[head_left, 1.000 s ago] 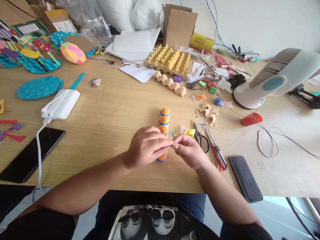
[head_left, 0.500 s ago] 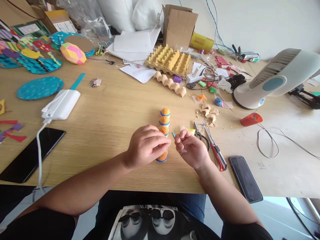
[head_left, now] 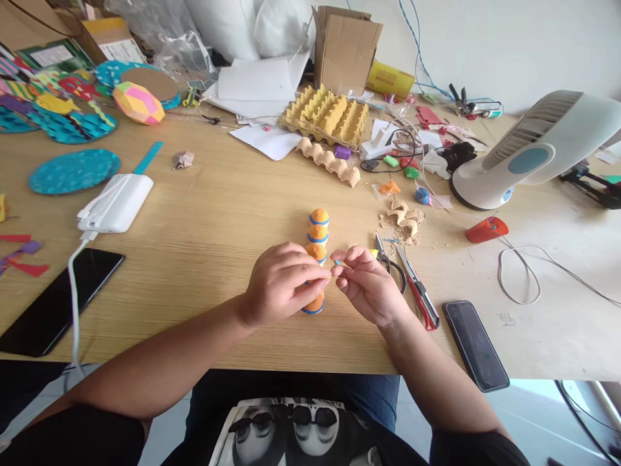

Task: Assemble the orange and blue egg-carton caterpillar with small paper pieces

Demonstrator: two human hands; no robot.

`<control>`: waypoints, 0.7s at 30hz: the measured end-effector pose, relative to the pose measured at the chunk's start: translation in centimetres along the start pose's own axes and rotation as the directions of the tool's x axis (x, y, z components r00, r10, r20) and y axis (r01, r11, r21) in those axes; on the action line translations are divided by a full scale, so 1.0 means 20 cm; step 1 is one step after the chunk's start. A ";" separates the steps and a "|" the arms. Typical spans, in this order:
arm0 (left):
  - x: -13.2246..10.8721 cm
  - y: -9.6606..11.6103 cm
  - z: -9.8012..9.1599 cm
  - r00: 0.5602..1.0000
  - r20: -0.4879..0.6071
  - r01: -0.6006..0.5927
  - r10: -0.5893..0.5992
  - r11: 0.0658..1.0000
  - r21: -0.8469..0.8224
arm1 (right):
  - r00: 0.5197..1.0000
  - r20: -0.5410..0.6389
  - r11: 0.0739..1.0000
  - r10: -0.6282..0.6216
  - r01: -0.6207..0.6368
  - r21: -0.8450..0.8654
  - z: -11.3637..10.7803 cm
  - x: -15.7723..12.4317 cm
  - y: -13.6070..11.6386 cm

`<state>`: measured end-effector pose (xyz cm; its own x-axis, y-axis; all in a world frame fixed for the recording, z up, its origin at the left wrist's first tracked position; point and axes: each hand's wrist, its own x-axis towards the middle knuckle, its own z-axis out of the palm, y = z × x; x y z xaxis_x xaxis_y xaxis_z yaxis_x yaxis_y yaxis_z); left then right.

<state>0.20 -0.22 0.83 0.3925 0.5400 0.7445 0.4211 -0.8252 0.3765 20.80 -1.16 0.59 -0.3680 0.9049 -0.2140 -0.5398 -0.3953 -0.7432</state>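
Observation:
My left hand [head_left: 286, 278] is closed in a pinch over a painted strip of egg-carton cups [head_left: 319, 233], its fingertips close to those of my right hand. Something thin and yellowish shows at the fingertips, too small to make out. My right hand [head_left: 366, 285] has its fingers curled towards the thumb. A tiny blue piece [head_left: 337, 262] shows by its fingertips; whether it is held or lies on the table I cannot tell. The cups, orange on top with blue bands, stand in a row on the table, partly hidden by my left hand.
Scissors [head_left: 388, 259] and a red utility knife [head_left: 421, 294] lie right of my right hand, near a phone [head_left: 475, 346]. Carton scraps [head_left: 405, 217], a yellow egg tray [head_left: 325, 116] and a white fan [head_left: 519, 155] stand farther back. A power bank [head_left: 119, 204] lies left.
The fingers of my right hand have uncurled somewhat and shifted slightly left, closer to my left fingertips. My left hand has stayed in its pinch. The view has shifted very slightly.

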 end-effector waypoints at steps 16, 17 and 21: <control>-0.01 0.00 0.00 1.000 0.014 -0.019 0.019 1.000 0.008 | 0.998 0.016 0.987 0.054 -0.051 -0.153 0.01 -0.01 0.02; -0.02 -0.01 0.00 1.000 0.019 -0.025 0.025 0.999 0.022 | 0.999 0.028 0.983 0.047 -0.041 -0.178 0.00 -0.01 0.02; -0.03 -0.01 0.00 0.996 0.044 -0.083 0.079 0.990 0.113 | 0.998 0.055 0.966 -0.024 0.037 -0.254 0.00 -0.01 0.03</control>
<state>-0.20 -0.33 0.33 0.4602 0.4802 0.7467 0.4766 -0.8432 0.2485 20.49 -1.64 0.15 -0.3959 0.9041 -0.1607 -0.3428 -0.3079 -0.8875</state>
